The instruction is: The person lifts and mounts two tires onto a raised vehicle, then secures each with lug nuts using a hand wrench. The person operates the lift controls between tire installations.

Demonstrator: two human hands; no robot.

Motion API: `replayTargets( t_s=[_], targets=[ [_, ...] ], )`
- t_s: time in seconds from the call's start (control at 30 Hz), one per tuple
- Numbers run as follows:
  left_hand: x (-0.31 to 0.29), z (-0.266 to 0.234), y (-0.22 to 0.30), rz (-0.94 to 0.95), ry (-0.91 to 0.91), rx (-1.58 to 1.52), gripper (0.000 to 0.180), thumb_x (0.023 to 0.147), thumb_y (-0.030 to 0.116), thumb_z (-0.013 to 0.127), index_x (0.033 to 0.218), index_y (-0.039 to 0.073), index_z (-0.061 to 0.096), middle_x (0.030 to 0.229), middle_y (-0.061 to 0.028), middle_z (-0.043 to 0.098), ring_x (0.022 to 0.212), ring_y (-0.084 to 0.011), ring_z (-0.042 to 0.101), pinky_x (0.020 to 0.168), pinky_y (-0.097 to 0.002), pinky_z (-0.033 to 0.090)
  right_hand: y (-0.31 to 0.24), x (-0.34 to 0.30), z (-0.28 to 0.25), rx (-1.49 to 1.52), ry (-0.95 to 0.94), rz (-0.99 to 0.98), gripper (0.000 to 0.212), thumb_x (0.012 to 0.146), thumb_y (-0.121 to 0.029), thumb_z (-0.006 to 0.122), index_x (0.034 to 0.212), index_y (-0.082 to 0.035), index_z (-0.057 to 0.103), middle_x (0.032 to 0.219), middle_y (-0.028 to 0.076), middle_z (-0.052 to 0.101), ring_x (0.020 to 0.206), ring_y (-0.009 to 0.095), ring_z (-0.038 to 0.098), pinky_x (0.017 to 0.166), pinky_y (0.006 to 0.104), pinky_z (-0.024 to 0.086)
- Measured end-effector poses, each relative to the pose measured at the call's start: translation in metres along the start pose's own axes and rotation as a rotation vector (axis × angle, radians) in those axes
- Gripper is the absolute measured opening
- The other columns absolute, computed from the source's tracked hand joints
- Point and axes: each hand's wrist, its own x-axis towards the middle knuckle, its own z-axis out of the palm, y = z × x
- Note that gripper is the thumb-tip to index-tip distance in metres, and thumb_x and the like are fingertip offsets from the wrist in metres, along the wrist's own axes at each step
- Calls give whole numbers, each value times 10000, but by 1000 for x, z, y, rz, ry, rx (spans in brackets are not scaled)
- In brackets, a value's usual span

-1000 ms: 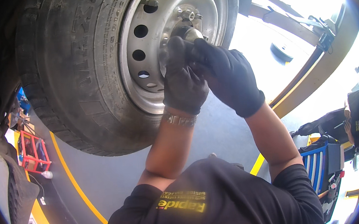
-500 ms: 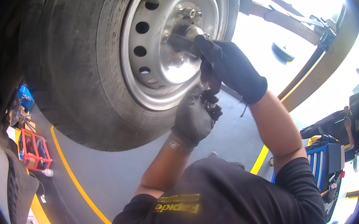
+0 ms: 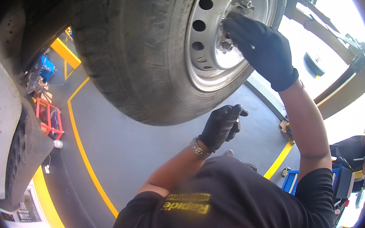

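Note:
A wheel with a black tire (image 3: 139, 70) and a silver steel rim (image 3: 195, 65) hangs raised in front of me. My right hand (image 3: 266, 50), in a black glove, reaches to the hub. Its fingers are bent together against the hub among the wheel nuts (image 3: 226, 46); whatever they pinch is hidden behind the glove. Below the tire, apart from it, my gloved left hand (image 3: 220, 128) is closed, fingers curled. A small shiny bit shows at its fingertips, too small to name. A metal-banded watch (image 3: 197, 147) circles the left wrist.
A red metal cart (image 3: 49, 119) and a blue object (image 3: 47, 68) stand at the left. Yellow lines (image 3: 78, 136) cross the grey floor. At right are a lift arm (image 3: 341, 87), another tire (image 3: 313, 63), a blue tool cart (image 3: 290, 182) and a person in dark clothing (image 3: 351, 153).
The wheel now sits further right and higher in view. My left hand has come down from the rim, away from my right hand. The blurred dark object at the hub no longer shows.

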Motion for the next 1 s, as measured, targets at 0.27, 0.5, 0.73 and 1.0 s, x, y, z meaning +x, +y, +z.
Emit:
replayTargets(
  t_s=[0.27,0.5,0.73,1.0],
  targets=[
    [-15,9,19,441,113,33,485,1058,260,452,1466,5,389,1155,-130,612,994,-181,646,829,-307,557,-44,-71,-38,99,30,461,359,852,21,581,1195,-67,637,1067,113,698,892,284,686,753,363,582],
    [3,22,30,745,90,106,396,1059,171,435,1399,-32,454,1240,-141,609,1071,-176,623,865,-301,534,-90,-119,-47,465,1,461,499,749,12,730,1226,4,584,1129,124,703,877,295,710,758,368,572],
    [13,52,51,743,86,413,334,1047,134,463,1326,-33,540,1184,-149,638,1065,-211,639,872,-335,544,-76,-150,-47,254,134,449,572,690,-55,765,1239,-55,604,1017,69,677,756,243,629,684,371,504],
    [49,81,43,572,135,88,328,1045,112,451,1327,-26,545,1214,-152,631,1064,-237,647,903,-327,534,-35,-162,-44,185,122,362,588,680,-73,780,1242,-46,607,892,57,627,771,229,603,699,369,488]
  ],
)
